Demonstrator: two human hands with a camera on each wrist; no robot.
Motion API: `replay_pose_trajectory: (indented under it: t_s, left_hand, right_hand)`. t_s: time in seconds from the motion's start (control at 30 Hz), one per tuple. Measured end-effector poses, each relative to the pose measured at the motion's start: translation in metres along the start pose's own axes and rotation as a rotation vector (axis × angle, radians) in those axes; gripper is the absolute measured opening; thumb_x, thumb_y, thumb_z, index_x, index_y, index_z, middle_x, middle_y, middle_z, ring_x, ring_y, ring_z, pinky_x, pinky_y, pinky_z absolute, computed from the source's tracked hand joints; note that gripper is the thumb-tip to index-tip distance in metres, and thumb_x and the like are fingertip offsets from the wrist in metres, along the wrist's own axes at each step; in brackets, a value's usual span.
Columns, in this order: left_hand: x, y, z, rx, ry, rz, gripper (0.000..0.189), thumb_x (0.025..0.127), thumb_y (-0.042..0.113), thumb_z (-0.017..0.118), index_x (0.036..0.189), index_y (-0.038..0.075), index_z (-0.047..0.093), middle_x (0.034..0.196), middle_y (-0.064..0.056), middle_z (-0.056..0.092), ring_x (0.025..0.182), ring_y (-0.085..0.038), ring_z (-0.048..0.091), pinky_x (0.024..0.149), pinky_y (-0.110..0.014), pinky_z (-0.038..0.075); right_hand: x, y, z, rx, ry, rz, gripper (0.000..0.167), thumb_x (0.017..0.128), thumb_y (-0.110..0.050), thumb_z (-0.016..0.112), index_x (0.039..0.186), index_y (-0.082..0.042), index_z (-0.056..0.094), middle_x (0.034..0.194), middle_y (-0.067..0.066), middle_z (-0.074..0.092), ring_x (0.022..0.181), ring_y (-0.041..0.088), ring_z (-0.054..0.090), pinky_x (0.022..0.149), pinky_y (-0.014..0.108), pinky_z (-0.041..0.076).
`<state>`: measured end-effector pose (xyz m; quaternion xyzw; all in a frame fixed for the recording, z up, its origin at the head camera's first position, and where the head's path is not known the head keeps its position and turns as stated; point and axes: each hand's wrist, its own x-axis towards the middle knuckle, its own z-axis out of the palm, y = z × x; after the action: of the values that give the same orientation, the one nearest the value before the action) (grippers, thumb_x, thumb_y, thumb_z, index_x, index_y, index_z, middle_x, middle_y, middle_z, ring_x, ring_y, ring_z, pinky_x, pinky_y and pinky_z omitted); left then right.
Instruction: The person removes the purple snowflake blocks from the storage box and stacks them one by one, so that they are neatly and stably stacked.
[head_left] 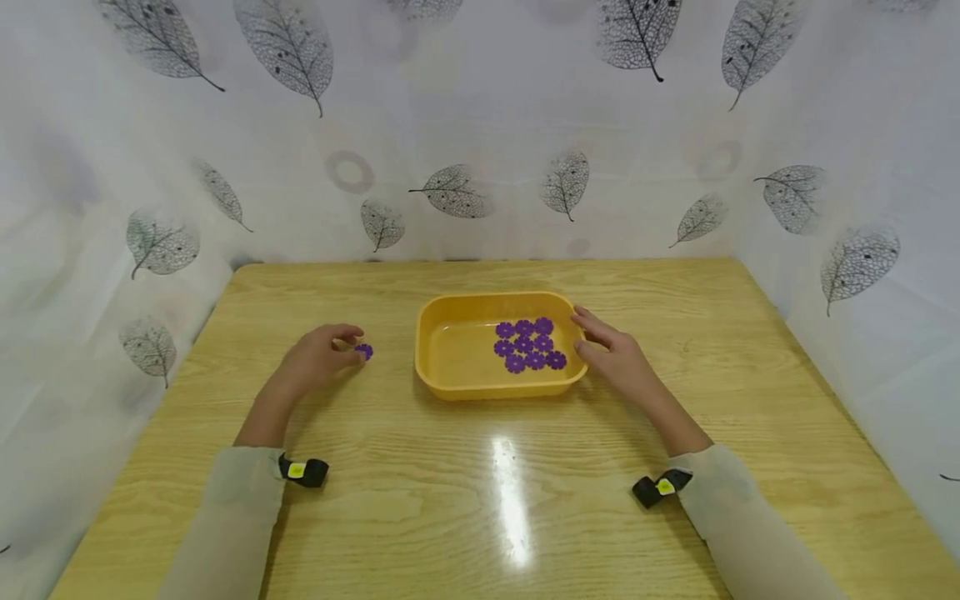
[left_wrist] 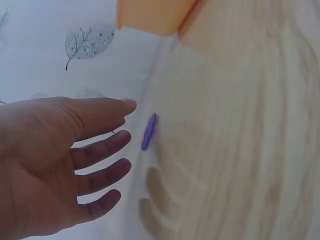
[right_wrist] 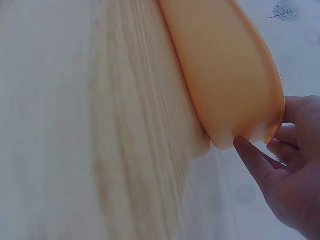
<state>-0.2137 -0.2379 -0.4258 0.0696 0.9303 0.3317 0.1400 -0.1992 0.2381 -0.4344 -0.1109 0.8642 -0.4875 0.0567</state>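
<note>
A small purple flower-shaped disc (head_left: 364, 351) with a notched edge is just off my left hand (head_left: 324, 357)'s fingertips, left of the tray. In the left wrist view that disc (left_wrist: 149, 132) appears edge-on, with a gap between it and the loosely extended fingers (left_wrist: 102, 175). On the right, my other hand (head_left: 613, 353) holds the end of a yellow tray (head_left: 480, 390). Its thumb (right_wrist: 250, 152) lies against the tray's outer end wall, while the other fingers reach the rim and are partly hidden behind it. Several like discs (head_left: 523, 344) lie in rows inside the tray's right half.
The tray stands on a wood-grain table (head_left: 420, 492), near the table's middle. A white curtain (head_left: 495, 125) with a leaf print hangs behind the table and along both sides. Each sleeve cuff carries a black strap (head_left: 303, 472).
</note>
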Motion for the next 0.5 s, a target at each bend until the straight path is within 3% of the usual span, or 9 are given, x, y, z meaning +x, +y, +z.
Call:
replay_pose_trajectory:
  t_s: [0.17, 0.3, 0.5]
  left_hand:
    - [0.001, 0.015, -0.002, -0.074, 0.016, 0.046, 0.053, 0.101, 0.033, 0.062, 0.145, 0.007, 0.051, 0.139, -0.019, 0.056, 0.111, -0.032, 0.063, 0.086, -0.044, 0.054]
    - [0.003, 0.033, -0.001, -0.136, 0.029, 0.079, 0.051, 0.1, 0.03, 0.064, 0.144, 0.006, 0.053, 0.137, -0.019, 0.058, 0.099, -0.03, 0.065, 0.08, -0.042, 0.057]
    - [0.014, 0.069, 0.005, -0.145, 0.022, 0.136, 0.047, 0.098, 0.031, 0.067, 0.14, 0.01, 0.057, 0.136, -0.013, 0.059, 0.102, -0.03, 0.058, 0.077, -0.038, 0.056]
  right_hand:
    - [0.001, -0.001, 0.0, -0.005, 0.002, -0.012, 0.053, 0.103, -0.03, 0.057, 0.153, -0.017, 0.045, 0.164, -0.007, 0.03, 0.146, 0.034, 0.039, 0.114, 0.05, 0.04]
    - [0.0, -0.002, 0.0, -0.008, 0.002, -0.019, 0.053, 0.103, -0.028, 0.056, 0.153, -0.016, 0.044, 0.164, -0.006, 0.03, 0.145, 0.034, 0.04, 0.113, 0.049, 0.04]
    - [-0.001, -0.004, 0.0, -0.007, 0.003, -0.011, 0.053, 0.103, -0.029, 0.056, 0.153, -0.017, 0.044, 0.164, -0.007, 0.03, 0.146, 0.033, 0.039, 0.114, 0.049, 0.039]
